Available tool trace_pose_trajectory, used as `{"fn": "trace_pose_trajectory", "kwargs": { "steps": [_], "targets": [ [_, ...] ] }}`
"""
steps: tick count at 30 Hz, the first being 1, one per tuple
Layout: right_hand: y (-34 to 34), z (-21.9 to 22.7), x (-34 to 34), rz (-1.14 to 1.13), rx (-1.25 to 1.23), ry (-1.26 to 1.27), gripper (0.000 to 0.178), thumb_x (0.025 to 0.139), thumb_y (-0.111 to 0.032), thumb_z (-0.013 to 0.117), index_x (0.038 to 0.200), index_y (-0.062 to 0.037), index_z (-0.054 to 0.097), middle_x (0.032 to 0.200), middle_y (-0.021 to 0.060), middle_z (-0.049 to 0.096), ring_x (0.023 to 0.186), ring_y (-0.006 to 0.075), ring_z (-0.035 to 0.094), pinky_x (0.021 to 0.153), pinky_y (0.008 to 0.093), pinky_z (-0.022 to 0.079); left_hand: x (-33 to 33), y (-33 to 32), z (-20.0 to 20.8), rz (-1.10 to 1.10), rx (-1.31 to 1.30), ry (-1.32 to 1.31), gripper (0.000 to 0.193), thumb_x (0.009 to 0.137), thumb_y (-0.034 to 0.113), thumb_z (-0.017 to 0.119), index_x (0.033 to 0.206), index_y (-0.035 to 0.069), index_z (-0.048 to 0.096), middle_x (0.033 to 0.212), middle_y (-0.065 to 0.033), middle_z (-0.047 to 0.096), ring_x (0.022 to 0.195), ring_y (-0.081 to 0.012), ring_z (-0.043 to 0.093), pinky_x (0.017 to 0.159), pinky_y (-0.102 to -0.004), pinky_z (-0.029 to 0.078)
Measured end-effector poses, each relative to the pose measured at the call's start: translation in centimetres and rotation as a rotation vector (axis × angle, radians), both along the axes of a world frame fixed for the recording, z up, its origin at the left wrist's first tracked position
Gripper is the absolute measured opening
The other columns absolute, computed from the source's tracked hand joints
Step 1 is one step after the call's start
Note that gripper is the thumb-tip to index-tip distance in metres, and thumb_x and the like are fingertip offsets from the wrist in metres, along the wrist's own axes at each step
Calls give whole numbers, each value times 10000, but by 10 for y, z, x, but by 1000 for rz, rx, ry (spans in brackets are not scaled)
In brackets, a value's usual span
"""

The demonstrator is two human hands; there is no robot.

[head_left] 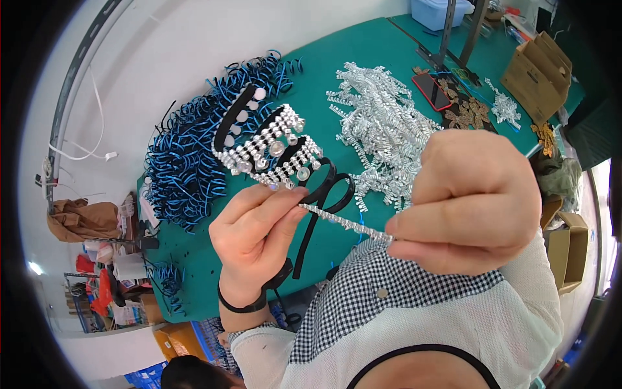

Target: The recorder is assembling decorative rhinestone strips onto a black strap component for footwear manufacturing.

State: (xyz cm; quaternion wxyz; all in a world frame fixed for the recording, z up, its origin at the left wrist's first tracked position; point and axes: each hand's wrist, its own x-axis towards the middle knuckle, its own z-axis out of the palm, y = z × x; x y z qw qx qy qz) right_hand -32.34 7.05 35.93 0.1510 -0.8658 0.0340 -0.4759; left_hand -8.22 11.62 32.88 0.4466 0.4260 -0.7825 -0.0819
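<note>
Pinching a narrow silver rhinestone strip [346, 223] taut above the green tabletop [201, 259], thumb to fingers, in the left hand [254, 227] and the right hand [473, 204], concealing its right end. Holding silver-beaded black bands [262, 141] at the left fingertips, partly covered; hard to tell if joined to the strip.

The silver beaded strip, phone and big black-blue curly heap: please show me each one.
Silver beaded strip [348, 223], head view: middle of its straight stretch.
Phone [432, 91], head view: middle of its dark screen.
Big black-blue curly heap [189, 142], head view: curls near its middle.
</note>
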Motion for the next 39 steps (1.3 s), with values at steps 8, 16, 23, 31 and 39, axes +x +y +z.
{"fn": "trace_pose_trajectory", "kwargs": {
  "steps": [8, 16, 23, 31, 39],
  "targets": [
    [-16, -4, -11, -169, 245, 41, 87, 672, -52, 707, 744, -27, 666, 672, 44, 545, 498, 85, 467, 425, 214, 324, 5, 9, -5, -3, -66, 59, 240, 630, -27, 731, 859, 4, 671, 725, -77, 601, 549, -139, 531, 475, -219, 401],
    [-8, -18, -12, -63, 404, 20, 74, 692, -55, 705, 740, -22, 661, 646, 43, 530, 519, 123, 478, 450, 250, 344, 12, 11, -11, -32, -126, -10, 198, 765, 53, 670, 910, -73, 619, 750, -119, 587, 565, -135, 588, 482, -183, 443],
    [-9, -24, -11, -74, 439, 5, 66, 704, -64, 696, 733, -22, 654, 619, 27, 507, 492, 111, 464, 432, 243, 332, 12, 13, -12, 40, -142, 41, 199, 598, 14, 750, 787, 12, 687, 684, -46, 596, 484, -103, 432, 406, -204, 292],
    [-22, -29, -10, -16, 517, -31, 78, 731, -97, 691, 763, -28, 676, 626, 20, 510, 514, 91, 461, 448, 238, 337, 9, 11, -13, -48, -114, 68, 258, 745, 220, 723, 800, -21, 650, 697, -107, 636, 630, -158, 557, 573, -221, 414],
    [-33, -34, -9, 52, 570, -15, 103, 731, -125, 696, 768, -30, 685, 629, 18, 511, 568, 92, 479, 482, 241, 359, 5, 12, -17, -24, -111, 64, 325, 727, 331, 742, 739, 17, 657, 670, -73, 641, 622, -143, 556, 587, -216, 423]
  ]
}}
